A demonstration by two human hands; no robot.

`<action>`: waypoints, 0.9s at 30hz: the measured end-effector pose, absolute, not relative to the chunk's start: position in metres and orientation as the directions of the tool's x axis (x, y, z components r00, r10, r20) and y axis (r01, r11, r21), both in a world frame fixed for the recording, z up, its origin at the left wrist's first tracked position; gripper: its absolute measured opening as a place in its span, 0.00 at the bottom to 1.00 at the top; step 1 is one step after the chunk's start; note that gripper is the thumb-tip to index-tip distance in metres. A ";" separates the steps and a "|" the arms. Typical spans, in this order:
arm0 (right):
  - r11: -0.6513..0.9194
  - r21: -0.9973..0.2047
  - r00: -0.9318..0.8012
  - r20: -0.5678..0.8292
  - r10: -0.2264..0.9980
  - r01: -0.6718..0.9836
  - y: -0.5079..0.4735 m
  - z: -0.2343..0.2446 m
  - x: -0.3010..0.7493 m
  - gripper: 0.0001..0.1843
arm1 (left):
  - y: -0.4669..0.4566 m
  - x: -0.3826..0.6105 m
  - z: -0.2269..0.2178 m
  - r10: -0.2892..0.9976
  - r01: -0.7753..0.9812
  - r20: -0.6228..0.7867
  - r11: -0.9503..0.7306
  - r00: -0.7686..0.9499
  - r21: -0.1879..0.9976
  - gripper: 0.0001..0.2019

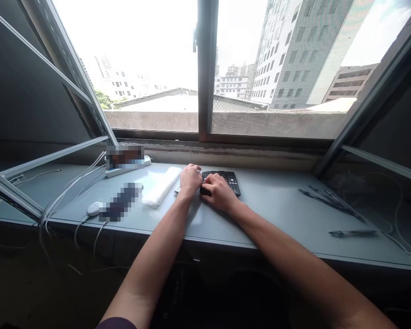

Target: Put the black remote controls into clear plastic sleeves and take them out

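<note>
A black calculator-like keypad (229,179) lies on the grey ledge (277,205) under the window. My left hand (189,180) rests on its left end with fingers curled over the top edge. My right hand (216,191) lies on the keypad's near left part, fingers bent and closed on the dark body. A small pale object shows under my left hand at the keypad's left edge; I cannot make out what it is.
A clear plastic bag (159,185) lies left of the hands. Further left are a white power strip (123,170), a white mouse (93,209) and several white cables (55,205). A pen (352,233) and dark thin sticks (329,197) lie at the right.
</note>
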State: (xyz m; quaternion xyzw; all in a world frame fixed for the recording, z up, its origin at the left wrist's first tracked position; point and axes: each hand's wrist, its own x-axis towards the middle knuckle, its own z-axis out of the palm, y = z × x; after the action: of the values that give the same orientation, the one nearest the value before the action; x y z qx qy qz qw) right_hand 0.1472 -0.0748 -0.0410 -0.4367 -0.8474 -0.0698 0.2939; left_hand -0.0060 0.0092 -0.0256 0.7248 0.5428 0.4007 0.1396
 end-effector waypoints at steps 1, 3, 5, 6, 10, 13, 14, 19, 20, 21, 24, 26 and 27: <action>0.610 -0.138 -0.454 0.546 0.704 0.780 -0.075 -0.041 0.147 0.10 | 0.006 -0.006 -0.024 0.898 0.712 0.429 -0.363 0.096 0.601 0.12; 0.611 -0.143 -0.466 0.520 0.716 0.779 -0.075 -0.042 0.148 0.13 | 0.002 -0.007 -0.023 0.905 0.772 0.412 -0.335 0.104 0.540 0.12; 0.613 -0.151 -0.471 0.509 0.721 0.775 -0.074 -0.042 0.149 0.14 | 0.001 -0.008 -0.023 0.922 0.813 0.373 -0.294 0.103 0.502 0.11; 0.618 -0.160 -0.470 0.512 0.719 0.770 -0.073 -0.042 0.149 0.14 | 0.001 -0.009 -0.023 0.931 0.828 0.353 -0.271 0.095 0.492 0.11; 0.648 -0.242 -0.450 0.547 0.706 0.722 -0.070 -0.044 0.154 0.15 | 0.005 -0.012 -0.025 0.964 0.840 0.265 -0.169 0.032 0.516 0.14; 0.657 -0.325 -0.424 0.557 0.714 0.680 -0.068 -0.045 0.156 0.13 | 0.008 -0.014 -0.029 0.972 0.836 0.236 -0.148 0.023 0.529 0.15; 0.659 -0.350 -0.416 0.559 0.717 0.666 -0.068 -0.044 0.156 0.12 | 0.009 -0.015 -0.030 0.970 0.835 0.242 -0.155 0.026 0.528 0.16; 0.654 -0.446 -0.345 0.593 0.727 0.611 -0.068 -0.040 0.155 0.09 | 0.008 -0.015 -0.031 0.966 0.841 0.258 -0.164 0.031 0.515 0.23; 0.651 -0.460 -0.324 0.604 0.728 0.604 -0.068 -0.038 0.155 0.09 | 0.007 -0.014 -0.029 0.956 0.833 0.292 -0.170 0.011 0.526 0.25; 0.647 -0.475 -0.299 0.616 0.729 0.596 -0.068 -0.037 0.155 0.09 | 0.006 -0.013 -0.026 0.939 0.811 0.344 -0.195 -0.008 0.552 0.26; 0.619 -0.567 -0.198 0.631 0.750 0.543 -0.068 -0.033 0.156 0.10 | 0.004 -0.008 -0.015 0.841 0.606 0.538 -0.401 -0.052 0.686 0.29; 0.581 -0.670 -0.123 0.601 0.790 0.461 -0.067 -0.032 0.156 0.14 | 0.004 -0.005 -0.007 0.796 0.354 0.594 -0.525 -0.118 0.774 0.30; 0.557 -0.723 -0.092 0.575 0.813 0.408 -0.067 -0.032 0.156 0.16 | 0.005 -0.003 -0.004 0.803 0.218 0.574 -0.539 -0.158 0.814 0.31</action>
State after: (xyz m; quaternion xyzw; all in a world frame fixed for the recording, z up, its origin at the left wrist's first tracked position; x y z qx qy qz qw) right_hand 0.1563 -0.0668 -0.0319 -0.4285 -0.7128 0.1946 0.5201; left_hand -0.0031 0.0052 -0.0044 0.6063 0.4212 0.6339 0.2306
